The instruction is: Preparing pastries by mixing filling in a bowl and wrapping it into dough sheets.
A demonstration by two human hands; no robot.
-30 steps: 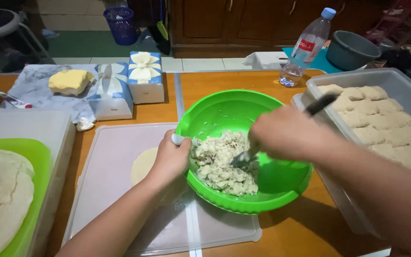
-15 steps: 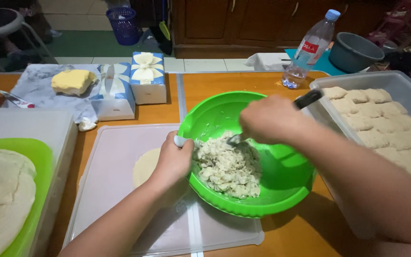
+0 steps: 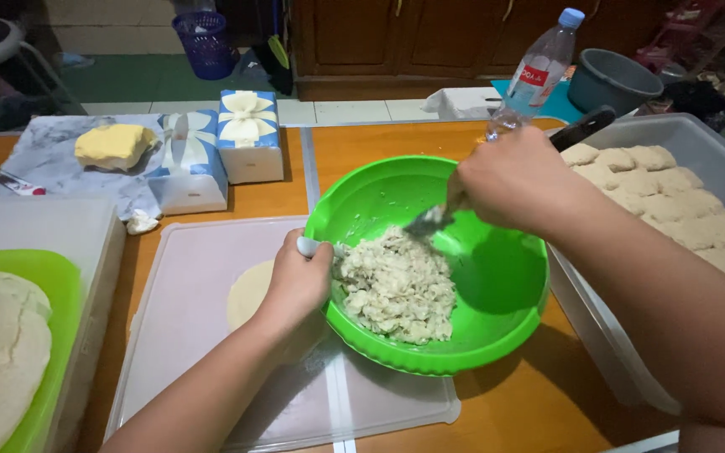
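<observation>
Gripping the green bowl (image 3: 497, 285) rim, left hand (image 3: 295, 281); right hand (image 3: 513, 180) clasps a spoon (image 3: 430, 220) above filling (image 3: 396, 285).

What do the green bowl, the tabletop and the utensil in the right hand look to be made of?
Green bowl: plastic, likely; uniform bright colour, soft sheen.
Tabletop: wood or wood-look laminate; orange-brown, smooth, faint gloss.
Utensil in the right hand: grey metallic head, dark handle, probably plastic.
</observation>
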